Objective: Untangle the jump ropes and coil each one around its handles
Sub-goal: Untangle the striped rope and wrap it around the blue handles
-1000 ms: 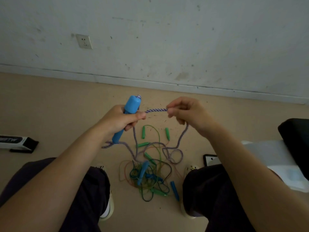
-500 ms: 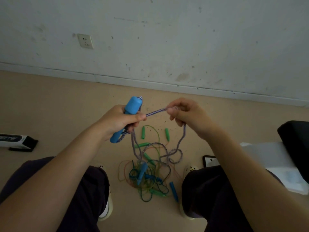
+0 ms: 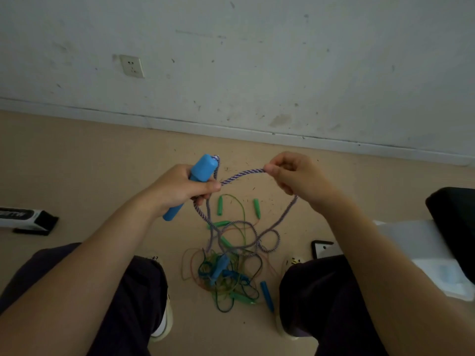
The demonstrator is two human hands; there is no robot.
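My left hand (image 3: pixel 180 187) grips a blue jump-rope handle (image 3: pixel 201 169), held tilted above the floor. A purple-and-white braided rope (image 3: pixel 243 174) runs from that handle across to my right hand (image 3: pixel 295 176), which pinches it between thumb and fingers. Below my right hand the braided rope hangs down and loops (image 3: pixel 270 240) onto the floor. Between my knees lies a tangle of thin green, blue and orange ropes (image 3: pixel 226 273) with several green handles (image 3: pixel 220 205) and blue handles (image 3: pixel 266 295) in and around it.
The beige floor (image 3: pixel 90 163) meets a white wall (image 3: pixel 257 60) just beyond the ropes. A black-and-white box (image 3: pixel 25 219) lies at the left. A phone (image 3: pixel 323 249), white sheet (image 3: pixel 411 240) and black object (image 3: pixel 455 222) sit at the right. My shoes flank the tangle.
My right hand moved right and slightly up, drawing out a longer arc of braided rope. A loop of rope now hangs below my left hand beside the handle.
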